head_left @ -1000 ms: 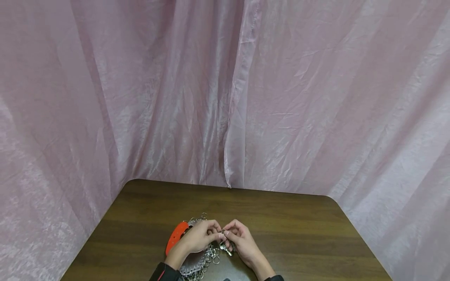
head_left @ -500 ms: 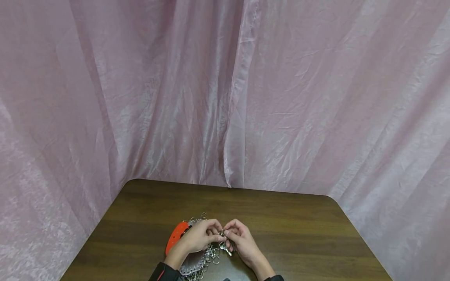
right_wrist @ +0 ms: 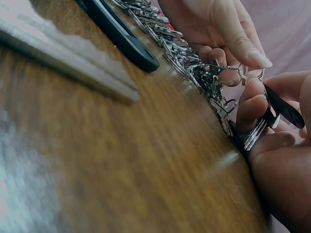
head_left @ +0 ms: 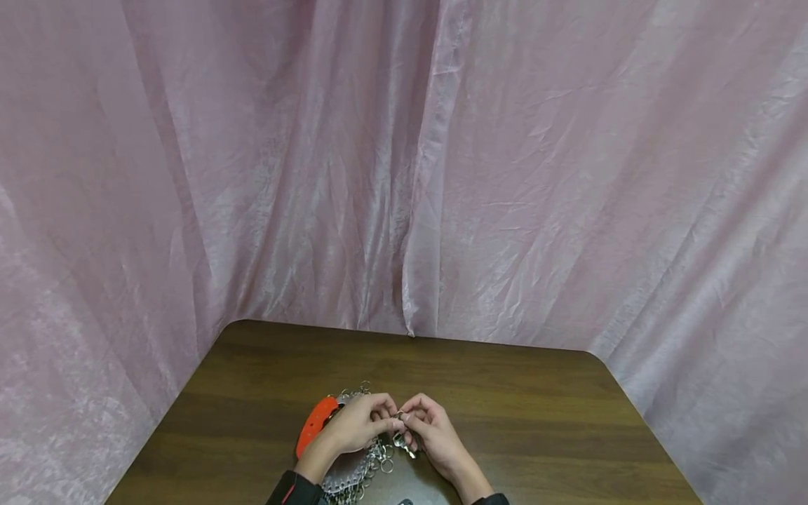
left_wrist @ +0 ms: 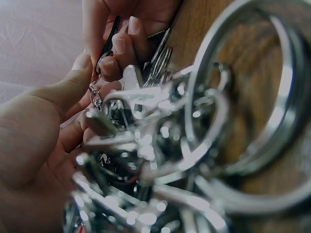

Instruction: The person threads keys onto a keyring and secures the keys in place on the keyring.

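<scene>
In the head view my left hand (head_left: 353, 428) and right hand (head_left: 435, 438) meet fingertip to fingertip just above the table. The left thumb and fingers pinch a small metal key ring (right_wrist: 243, 71), linked to a short chain (left_wrist: 95, 97). My right hand curls around a key with a black head (right_wrist: 285, 108), close against that ring. A silver key (head_left: 404, 445) hangs below the fingertips. Under my left forearm lies a clear plate (head_left: 344, 480) edged with many metal rings and clasps (left_wrist: 146, 131). Fingers hide exactly how ring and key join.
A bright orange curved piece (head_left: 315, 424) sits at the left of the clear plate. Near the right wrist camera are a blurred key blade (right_wrist: 73, 60) and a black loop-ended object (right_wrist: 121, 36). The brown wooden table (head_left: 536, 421) reaches back to pink curtains (head_left: 536, 175).
Both hands stay in nearly the same place, with only small finger movements at the ring. The dangling key has shifted slightly.
</scene>
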### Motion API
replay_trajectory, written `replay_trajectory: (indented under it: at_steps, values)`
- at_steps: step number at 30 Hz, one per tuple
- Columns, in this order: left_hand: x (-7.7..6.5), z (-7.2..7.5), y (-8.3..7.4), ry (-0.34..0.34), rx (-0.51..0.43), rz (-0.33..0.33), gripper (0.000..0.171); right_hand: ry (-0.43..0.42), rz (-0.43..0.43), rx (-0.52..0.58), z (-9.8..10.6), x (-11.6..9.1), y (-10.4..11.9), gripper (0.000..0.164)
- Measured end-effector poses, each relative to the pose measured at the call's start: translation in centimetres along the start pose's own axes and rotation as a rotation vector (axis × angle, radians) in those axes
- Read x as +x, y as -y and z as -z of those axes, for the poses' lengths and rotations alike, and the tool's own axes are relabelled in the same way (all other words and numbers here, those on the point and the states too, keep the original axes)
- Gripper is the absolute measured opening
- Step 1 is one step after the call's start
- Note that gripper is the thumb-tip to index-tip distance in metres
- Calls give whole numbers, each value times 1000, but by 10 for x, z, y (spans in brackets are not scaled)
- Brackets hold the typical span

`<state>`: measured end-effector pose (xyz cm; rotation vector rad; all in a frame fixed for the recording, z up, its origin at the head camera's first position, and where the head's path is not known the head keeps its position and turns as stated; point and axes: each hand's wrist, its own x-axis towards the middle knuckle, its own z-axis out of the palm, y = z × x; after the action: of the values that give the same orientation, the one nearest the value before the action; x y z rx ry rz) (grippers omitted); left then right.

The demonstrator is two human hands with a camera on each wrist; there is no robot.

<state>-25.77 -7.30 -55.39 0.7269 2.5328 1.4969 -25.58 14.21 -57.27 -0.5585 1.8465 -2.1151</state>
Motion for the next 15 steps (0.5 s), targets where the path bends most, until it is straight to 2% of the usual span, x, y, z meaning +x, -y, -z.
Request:
replay_trajectory:
  at_steps: [8, 10, 15]
  values:
    - [1, 2, -1, 13, -47, 4, 22, -5, 3, 26, 1, 0, 1, 6]
    - [1, 2, -1, 18, -56, 5, 22, -4, 2, 27, 1, 0, 1, 8]
    - [0, 2, 0, 8, -21, 17, 20, -15, -14, 22, -1, -1, 2, 27]
